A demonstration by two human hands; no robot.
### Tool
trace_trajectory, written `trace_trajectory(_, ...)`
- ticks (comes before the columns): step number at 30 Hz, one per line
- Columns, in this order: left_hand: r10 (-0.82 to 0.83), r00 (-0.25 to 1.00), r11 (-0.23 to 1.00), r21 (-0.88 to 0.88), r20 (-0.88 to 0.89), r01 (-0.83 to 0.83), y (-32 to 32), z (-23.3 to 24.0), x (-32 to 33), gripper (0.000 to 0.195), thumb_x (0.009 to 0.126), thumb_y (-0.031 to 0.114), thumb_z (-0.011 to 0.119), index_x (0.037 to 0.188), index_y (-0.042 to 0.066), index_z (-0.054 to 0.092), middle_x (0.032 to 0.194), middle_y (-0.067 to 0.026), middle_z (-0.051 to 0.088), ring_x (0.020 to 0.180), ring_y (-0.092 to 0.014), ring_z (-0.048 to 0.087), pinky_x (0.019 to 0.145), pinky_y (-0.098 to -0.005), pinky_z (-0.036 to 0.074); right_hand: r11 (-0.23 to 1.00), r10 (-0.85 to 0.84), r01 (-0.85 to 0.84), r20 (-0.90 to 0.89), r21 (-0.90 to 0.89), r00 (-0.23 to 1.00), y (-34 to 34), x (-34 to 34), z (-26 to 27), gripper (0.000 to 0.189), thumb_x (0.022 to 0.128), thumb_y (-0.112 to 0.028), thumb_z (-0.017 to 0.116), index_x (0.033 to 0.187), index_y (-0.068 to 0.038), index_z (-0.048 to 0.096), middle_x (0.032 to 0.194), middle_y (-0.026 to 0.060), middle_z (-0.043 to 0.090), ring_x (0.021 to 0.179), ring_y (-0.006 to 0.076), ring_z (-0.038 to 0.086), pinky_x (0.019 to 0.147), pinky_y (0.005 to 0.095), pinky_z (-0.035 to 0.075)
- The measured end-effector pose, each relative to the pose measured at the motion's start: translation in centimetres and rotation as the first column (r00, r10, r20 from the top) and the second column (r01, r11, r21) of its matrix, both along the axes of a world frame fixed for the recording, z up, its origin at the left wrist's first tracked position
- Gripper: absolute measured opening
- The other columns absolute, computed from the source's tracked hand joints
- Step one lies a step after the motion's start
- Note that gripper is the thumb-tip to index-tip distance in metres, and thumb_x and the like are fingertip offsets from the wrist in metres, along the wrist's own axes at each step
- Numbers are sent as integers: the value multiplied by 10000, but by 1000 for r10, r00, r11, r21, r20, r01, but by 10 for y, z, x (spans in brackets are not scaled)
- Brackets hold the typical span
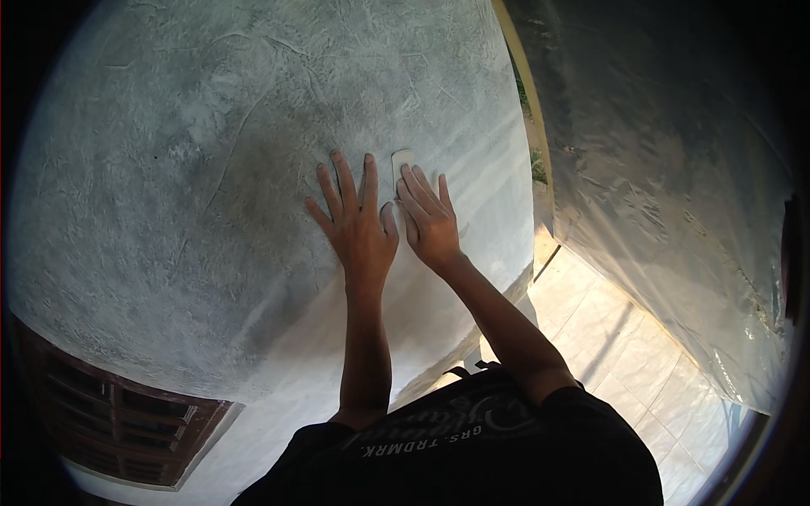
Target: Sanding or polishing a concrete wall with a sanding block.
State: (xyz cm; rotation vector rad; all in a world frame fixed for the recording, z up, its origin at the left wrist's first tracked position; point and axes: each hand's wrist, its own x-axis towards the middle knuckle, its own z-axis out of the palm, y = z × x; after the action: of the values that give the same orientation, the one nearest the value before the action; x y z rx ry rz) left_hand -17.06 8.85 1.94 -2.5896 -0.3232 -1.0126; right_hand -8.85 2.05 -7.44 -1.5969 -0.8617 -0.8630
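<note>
A rough grey plastered wall (pixel 266 126) fills the area in front of me, with trowel ridges and a darker patch near its middle. My left hand (pixel 359 218) lies against this wall with its fingers spread, holding nothing. Just to the right, my right hand (pixel 433 218) presses a thin, pale, flat pad (pixel 401 158) with rounded corners to the plaster. Only the pad's upper end shows; the fingers hide the rest, so its exact kind cannot be told. The two thumbs are close together.
At the lower left is a brown framed window (pixel 114 417). Translucent plastic sheeting (pixel 645 177) hangs on the right, beyond the wall's edge. Below it runs a sunlit tiled floor (pixel 620 354). Slanting light and shadow cross the wall's right part.
</note>
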Motion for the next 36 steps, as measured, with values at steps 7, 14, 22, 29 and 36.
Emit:
trace_trajectory(7,-11,1000,1000,-16,-2,11,0,-1,0,793,847,234,697,1550,214,332,1650,-171,128,1514,-425,89,1125,-718,128,999,35,-36,43,5,998,-5,4,-12,408,837,-3,602,1243,31,604,1467,152,497,1375,332,456,1112,581,338)
trace_trajectory(14,45,999,999,3,-27,-45,-2,1,0,802,841,229,705,1551,224,331,1651,-169,124,1514,-422,93,1131,-710,127,999,28,-32,117,30,993,-7,11,36,396,841,1,592,1235,34,608,1456,154,511,1369,319,469,1123,573,327)
trace_trajectory(22,23,1000,1000,-9,-3,-23,-3,-1,1,801,837,211,704,1548,210,335,1650,-171,126,1513,-426,93,1127,-714,136,1000,1,-2,-23,-13,1000,-5,2,3,470,814,7,598,1284,11,579,1491,148,469,1380,320,448,1137,570,306)
trace_trajectory(29,-2,1000,999,-34,14,3,-3,-3,3,793,841,204,700,1547,209,339,1650,-171,128,1511,-427,102,1127,-714,135,1000,13,-13,17,-23,1000,-5,1,-25,453,834,6,588,1286,16,576,1485,147,476,1382,331,444,1128,578,310)
trace_trajectory(36,2,1000,1000,-16,5,-2,-2,-2,2,799,842,215,709,1548,212,335,1649,-171,130,1514,-421,99,1133,-706,133,997,21,-26,62,76,998,1,13,32,373,897,-22,573,1266,30,593,1462,180,497,1361,356,471,1118,587,314)
